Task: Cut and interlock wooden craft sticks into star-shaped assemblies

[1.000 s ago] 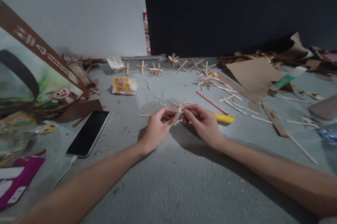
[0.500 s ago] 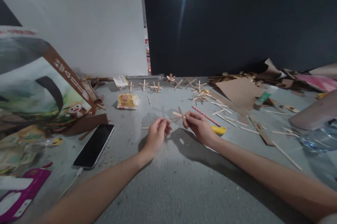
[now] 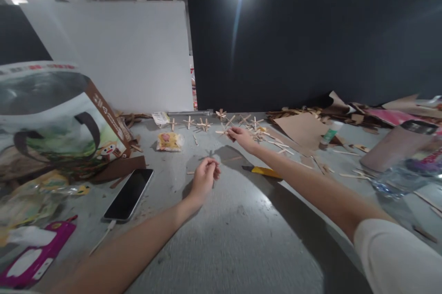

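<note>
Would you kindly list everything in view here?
stick crosses: several, pale, back
loose sticks: many, pale, right
box cutter: one, yellow, centre
phone: one, black, left
packet: one, yellow, back left
bag: one, multicoloured, left
unidentified item: one, purple, left
cardboard: several, brown, back right
tube: one, green and white, right
tumbler: one, pinkish, right
panels: several, white or black, behind
tabletop: one, grey, underneath
left hand: one, bare, centre
right hand: one, bare, back centre

Stick [image 3: 220, 132] partly behind right fingers [image 3: 233, 133]
</note>
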`<state>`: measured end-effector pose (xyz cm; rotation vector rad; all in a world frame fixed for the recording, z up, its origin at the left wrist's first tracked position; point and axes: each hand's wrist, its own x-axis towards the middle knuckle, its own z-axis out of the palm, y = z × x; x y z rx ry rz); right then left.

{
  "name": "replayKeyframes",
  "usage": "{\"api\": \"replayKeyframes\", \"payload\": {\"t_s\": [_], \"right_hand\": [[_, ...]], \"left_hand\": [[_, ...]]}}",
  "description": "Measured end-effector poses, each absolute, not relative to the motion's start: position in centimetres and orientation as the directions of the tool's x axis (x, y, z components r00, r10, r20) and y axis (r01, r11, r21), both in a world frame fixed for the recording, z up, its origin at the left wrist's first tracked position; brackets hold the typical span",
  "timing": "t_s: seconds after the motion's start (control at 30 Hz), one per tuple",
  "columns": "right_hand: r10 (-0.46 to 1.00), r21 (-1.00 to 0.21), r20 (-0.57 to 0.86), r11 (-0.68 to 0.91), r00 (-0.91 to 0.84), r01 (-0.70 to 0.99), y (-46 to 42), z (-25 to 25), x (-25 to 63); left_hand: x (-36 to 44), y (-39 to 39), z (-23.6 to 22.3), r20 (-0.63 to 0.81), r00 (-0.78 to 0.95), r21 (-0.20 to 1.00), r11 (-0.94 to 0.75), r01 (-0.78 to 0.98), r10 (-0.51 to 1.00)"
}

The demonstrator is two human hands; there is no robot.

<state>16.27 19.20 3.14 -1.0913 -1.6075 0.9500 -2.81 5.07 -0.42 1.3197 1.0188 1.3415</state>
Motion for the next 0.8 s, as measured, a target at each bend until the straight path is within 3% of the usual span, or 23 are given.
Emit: {"api": "replayKeyframes", "payload": {"t_s": [0.2,0.4,0.63,0.8], "right_hand": [[0.927,-0.819,0.365,0.276,0.085,0.502,23.6,3.3,15.6],[0.857,-0.673,0.512,0.362,0.053,0.645,20.4,3.9,19.0],[0.800,-0.585,0.599,0.457,-0.023,0.669,12.8,2.3,22.0],[0.669,-0.497,0.722,0.679,-0.177,0.540,5.5,2.2,17.4]], "left_hand": [[-3.1,5.3,-0.6,0.196,0.039,0.979,-0.193,-0.072,0.980],[-3.1,5.4,-0.4,0.208,0.035,0.977,-0.207,-0.048,0.977],[-1.9,5.7,1.0,0.169,0.014,0.982,-0.167,-0.085,0.986],[1.3,6.1,2.7,0.075,0.102,0.992,-0.064,-0.110,0.992]]}}
